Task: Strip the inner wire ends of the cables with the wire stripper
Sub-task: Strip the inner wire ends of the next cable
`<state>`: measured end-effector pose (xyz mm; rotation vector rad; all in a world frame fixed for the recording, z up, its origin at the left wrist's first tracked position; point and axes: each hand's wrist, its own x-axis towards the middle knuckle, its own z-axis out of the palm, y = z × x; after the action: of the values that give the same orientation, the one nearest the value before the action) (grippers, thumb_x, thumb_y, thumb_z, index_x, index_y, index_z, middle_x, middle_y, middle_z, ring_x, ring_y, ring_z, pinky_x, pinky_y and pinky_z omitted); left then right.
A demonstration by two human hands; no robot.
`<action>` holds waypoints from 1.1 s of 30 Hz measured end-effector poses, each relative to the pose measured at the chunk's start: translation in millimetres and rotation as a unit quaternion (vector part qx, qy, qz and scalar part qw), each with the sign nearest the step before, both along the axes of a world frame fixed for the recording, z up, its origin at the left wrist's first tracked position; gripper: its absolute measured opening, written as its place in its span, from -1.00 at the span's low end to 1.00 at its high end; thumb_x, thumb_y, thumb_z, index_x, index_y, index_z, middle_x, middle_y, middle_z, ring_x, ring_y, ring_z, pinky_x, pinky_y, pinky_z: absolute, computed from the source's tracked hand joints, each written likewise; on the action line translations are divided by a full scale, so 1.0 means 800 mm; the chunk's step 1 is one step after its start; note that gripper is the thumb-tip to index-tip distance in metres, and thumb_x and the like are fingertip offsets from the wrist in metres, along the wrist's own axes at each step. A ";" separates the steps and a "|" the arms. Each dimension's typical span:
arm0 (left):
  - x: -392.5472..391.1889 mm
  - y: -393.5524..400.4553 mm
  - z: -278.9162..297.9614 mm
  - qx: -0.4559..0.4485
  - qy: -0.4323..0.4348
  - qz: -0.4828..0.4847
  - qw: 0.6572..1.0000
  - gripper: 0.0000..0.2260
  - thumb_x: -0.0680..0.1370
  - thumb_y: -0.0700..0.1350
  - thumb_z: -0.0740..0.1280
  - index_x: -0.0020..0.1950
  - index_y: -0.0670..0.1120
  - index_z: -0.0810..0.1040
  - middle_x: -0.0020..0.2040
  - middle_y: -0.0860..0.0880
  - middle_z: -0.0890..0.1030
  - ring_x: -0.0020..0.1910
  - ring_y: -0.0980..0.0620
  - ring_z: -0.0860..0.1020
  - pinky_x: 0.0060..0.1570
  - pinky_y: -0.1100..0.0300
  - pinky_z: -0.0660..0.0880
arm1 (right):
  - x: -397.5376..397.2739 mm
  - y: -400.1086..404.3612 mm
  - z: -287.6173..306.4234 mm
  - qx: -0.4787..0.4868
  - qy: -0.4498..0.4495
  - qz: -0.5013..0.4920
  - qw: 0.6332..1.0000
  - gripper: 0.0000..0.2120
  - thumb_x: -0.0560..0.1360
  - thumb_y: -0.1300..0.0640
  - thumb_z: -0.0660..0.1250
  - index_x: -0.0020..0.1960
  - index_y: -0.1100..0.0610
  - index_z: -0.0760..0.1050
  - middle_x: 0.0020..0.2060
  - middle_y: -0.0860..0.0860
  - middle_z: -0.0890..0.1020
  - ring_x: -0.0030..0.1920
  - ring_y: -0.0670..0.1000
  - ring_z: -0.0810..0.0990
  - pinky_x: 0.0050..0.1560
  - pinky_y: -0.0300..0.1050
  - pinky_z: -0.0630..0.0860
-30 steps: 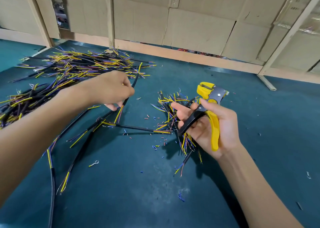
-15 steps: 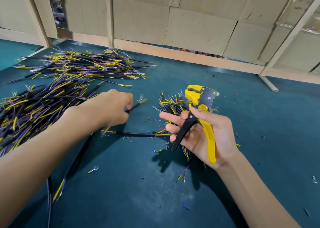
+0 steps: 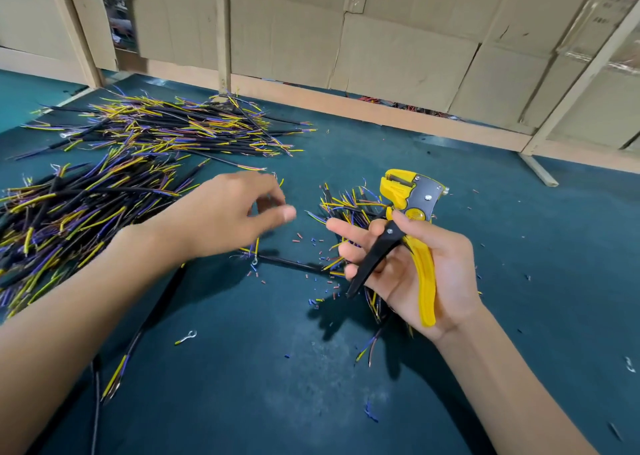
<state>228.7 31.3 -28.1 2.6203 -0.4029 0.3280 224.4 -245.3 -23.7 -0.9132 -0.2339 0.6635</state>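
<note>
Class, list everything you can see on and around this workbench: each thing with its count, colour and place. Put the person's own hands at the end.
wire stripper: one, yellow and black, held up at centre right.
far cable pile: one heap, too many to count, black with yellow and purple ends, back left.
near cable pile: one heap, same colours, left edge.
small cable pile: one bunch, same colours, behind the stripper hand.
loose cables: a few, black, near left.
insulation scraps: many, red and blue, scattered at centre.
table mat: one, teal, underneath everything.
cardboard panels: several, brown, along the back.
left hand: one, blurred, holds nothing, centre.
right hand: one, holds the stripper's handles.
</note>
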 end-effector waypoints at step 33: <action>-0.027 -0.004 -0.011 -0.387 0.253 -0.208 0.862 -0.50 0.49 -0.27 0.36 0.40 0.05 0.47 -0.11 -0.20 0.59 -0.40 -0.23 0.60 -0.53 0.24 0.22 | -0.002 0.003 -0.007 0.022 0.020 -0.048 0.998 -0.84 0.53 0.09 0.36 -0.08 0.20 0.52 0.22 0.37 0.61 -0.02 0.22 0.71 -0.06 0.05 0.63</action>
<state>207.1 27.8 -37.2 1.6746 -0.5021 -0.2979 222.8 -242.7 -29.2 -0.8623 -0.1676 0.5859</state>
